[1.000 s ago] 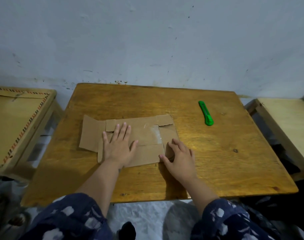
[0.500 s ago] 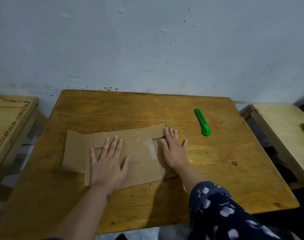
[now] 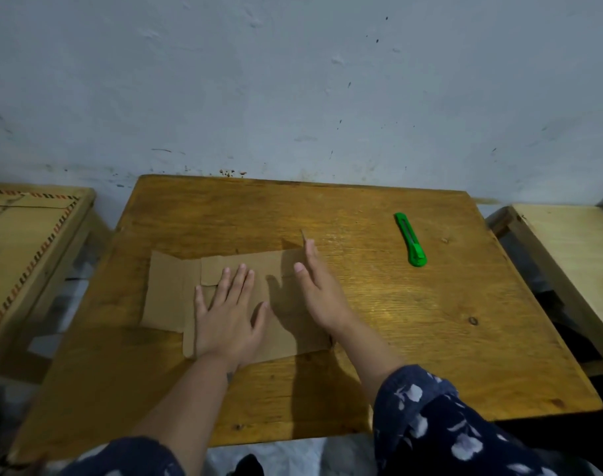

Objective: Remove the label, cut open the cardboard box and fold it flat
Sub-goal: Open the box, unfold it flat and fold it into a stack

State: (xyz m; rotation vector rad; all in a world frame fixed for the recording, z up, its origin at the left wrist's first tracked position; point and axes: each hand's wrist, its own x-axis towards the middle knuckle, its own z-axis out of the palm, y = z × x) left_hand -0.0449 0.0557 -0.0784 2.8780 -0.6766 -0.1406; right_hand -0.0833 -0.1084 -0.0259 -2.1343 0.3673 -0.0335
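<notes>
Here, left hand [image 3: 228, 317] flat, fingers spread, on flattened cardboard box [image 3: 169, 293]; right hand [image 3: 319, 293] edge-on, fingers straight together.

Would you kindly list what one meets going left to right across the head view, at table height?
Left side table → cardboard → left hand → right hand → green cutter → right side table.

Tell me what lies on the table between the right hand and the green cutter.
Nothing: in the head view only bare wooden table shows between the right hand and the green cutter.
</notes>
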